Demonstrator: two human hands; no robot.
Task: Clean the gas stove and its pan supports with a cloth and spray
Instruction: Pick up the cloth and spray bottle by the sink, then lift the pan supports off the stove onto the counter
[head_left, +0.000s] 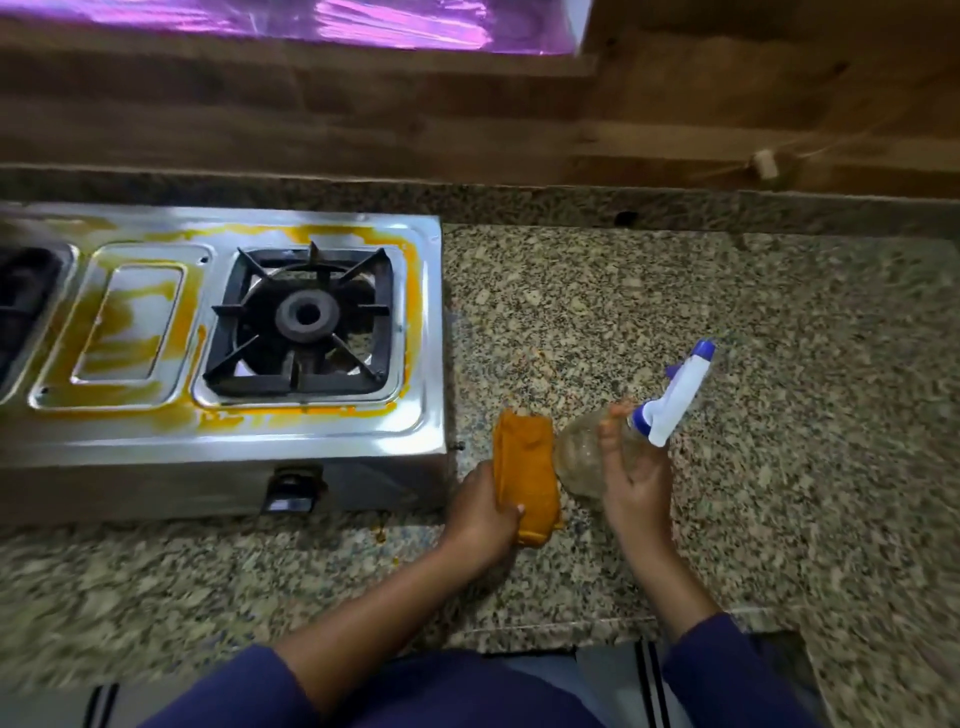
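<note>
Left hand (483, 512): grips the folded orange cloth (524, 467), fingers curled round its near end, above the counter (675, 291) just right of the stove (249, 436).
Right hand (631, 475): fingers bent round the neck of the spray bottle (675, 397), which is tilted, its nozzle pointing far and right.
Stove: left of both hands, its steel top covered with orange stains (124, 317).
Step in hand: I judge it is taking up the tools before spraying.
To do it well: turn the nozzle toward the stains, wet the steel first, keep the cloth ready; better to lift the pan support (249, 383) off before wiping under it.
Count: one stove, one cloth, one bottle, two hands; one pan support whole, a second one (21, 296) cut by the left edge.
</note>
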